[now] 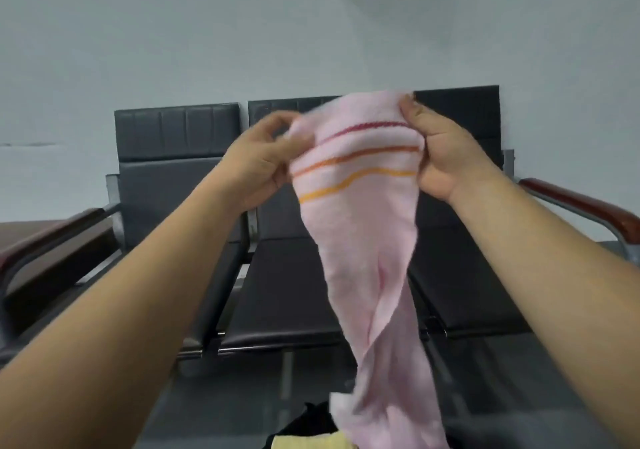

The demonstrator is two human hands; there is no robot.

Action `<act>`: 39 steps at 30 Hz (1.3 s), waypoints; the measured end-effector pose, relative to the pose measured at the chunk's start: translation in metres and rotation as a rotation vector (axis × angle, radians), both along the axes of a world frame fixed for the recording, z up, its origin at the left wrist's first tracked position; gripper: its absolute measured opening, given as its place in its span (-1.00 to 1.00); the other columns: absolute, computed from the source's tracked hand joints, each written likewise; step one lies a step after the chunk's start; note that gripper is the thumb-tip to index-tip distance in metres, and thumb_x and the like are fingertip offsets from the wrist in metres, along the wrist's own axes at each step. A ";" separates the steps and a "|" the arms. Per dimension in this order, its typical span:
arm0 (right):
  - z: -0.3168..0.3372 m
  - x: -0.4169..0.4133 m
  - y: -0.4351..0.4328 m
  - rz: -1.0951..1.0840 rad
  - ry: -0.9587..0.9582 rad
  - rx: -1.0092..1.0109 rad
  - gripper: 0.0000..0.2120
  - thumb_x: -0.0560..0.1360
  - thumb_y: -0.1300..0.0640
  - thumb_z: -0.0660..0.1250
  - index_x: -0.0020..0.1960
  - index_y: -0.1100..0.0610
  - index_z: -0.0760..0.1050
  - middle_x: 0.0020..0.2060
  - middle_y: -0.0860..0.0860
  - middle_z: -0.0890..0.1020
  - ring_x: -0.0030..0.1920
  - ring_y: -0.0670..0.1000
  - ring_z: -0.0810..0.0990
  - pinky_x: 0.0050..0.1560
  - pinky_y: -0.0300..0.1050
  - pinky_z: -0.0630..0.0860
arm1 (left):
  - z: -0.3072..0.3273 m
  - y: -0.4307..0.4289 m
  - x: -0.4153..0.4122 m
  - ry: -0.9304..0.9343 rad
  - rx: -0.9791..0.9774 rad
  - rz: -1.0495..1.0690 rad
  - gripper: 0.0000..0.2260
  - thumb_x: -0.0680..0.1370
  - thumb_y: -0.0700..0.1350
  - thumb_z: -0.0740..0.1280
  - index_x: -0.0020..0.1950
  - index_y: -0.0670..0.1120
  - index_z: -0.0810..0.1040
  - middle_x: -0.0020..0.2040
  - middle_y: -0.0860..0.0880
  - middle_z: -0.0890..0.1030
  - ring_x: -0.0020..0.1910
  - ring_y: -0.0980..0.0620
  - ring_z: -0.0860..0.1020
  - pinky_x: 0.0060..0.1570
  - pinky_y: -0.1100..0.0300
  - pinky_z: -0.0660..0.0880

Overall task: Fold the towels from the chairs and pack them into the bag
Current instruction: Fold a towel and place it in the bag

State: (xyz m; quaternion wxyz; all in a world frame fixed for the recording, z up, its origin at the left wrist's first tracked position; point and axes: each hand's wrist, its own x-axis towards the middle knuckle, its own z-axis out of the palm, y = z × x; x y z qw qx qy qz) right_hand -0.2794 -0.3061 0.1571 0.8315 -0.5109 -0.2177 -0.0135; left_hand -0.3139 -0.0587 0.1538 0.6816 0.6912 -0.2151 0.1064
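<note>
1. both hands are raised in front of the row of dark chairs (287, 293) and hold one pink towel (356, 206) up in the air between them.
2. the left hand (263, 168) pinches the towel's upper left edge between thumb and curled fingers. the right hand (446, 158) grips the upper right edge, thumb on the near face and fingers behind the cloth.
3. the top band, with its red, orange and yellow stripes, sags between the two grips, so that edge is not pulled straight.
4. below the stripes the towel narrows and twists on itself as it hangs. its lower end reaches the bottom of the view, clear of the chair seats.
5. under the towel's tail sits a dark shape (311, 421) with a pale yellow cloth (308, 443) on it. it may be the bag with a towel already inside, but the frame cuts it off and it is too blurred to be sure.
6. the step in hand, as i judge it, is opening this towel out before its first fold. no fold shows in it yet.
7. the next move calls for drawing the hands apart until the top edge is taut, then a light shake to undo the twist so the long sides hang straight.
8. after that, one top corner can be brought to the other to halve the towel, with both pinches kept firm so the limp cloth does not slip.
</note>
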 end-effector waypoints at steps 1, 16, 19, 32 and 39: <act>0.000 0.002 0.001 -0.117 -0.005 -0.180 -0.88 0.60 0.14 0.39 0.00 0.19 0.64 -0.08 0.13 0.72 -0.08 0.09 0.70 0.06 0.08 0.64 | 0.001 0.000 0.002 -0.007 0.149 0.070 -0.94 0.59 -0.25 0.39 0.05 -0.14 0.61 -0.12 -0.02 0.69 -0.14 0.04 0.66 -0.09 0.19 0.61; 0.000 -0.021 0.023 -0.125 -0.052 -0.396 -0.83 0.72 0.12 0.21 0.08 0.16 0.54 -0.10 0.07 0.65 -0.12 0.01 0.66 -0.10 -0.06 0.65 | 0.013 -0.036 -0.004 -0.045 0.162 0.273 -0.90 0.51 -0.09 0.40 -0.18 -0.07 0.58 -0.29 0.02 0.56 -0.25 0.02 0.51 -0.15 0.07 0.47; 0.001 -0.016 0.028 -0.175 0.046 -0.226 -0.81 0.71 0.15 0.21 0.15 0.22 0.55 -0.05 0.11 0.70 -0.06 0.05 0.71 -0.08 -0.05 0.66 | 0.000 -0.034 -0.002 0.037 0.010 0.265 -0.89 0.55 -0.08 0.41 -0.12 -0.11 0.61 -0.24 0.01 0.64 -0.20 -0.01 0.59 -0.09 0.08 0.52; -0.005 0.010 0.013 -0.402 0.206 -0.451 -0.88 0.65 0.17 0.33 0.08 0.23 0.54 -0.02 0.17 0.68 -0.10 0.12 0.72 -0.02 0.08 0.70 | -0.090 -0.022 -0.018 0.475 -0.136 -0.392 -0.46 0.54 -0.09 0.41 0.49 -0.21 0.42 0.40 -0.24 0.54 0.38 -0.20 0.52 0.31 -0.08 0.50; -0.060 -0.003 0.002 0.188 0.383 -0.280 -0.37 0.58 -0.33 0.24 0.19 0.23 0.65 0.05 0.15 0.71 0.06 0.11 0.71 0.18 0.04 0.58 | -0.062 -0.040 -0.008 0.478 -0.522 -0.199 -0.39 0.52 -0.05 0.48 0.49 -0.22 0.38 0.30 -0.29 0.59 0.24 -0.23 0.63 0.11 -0.10 0.61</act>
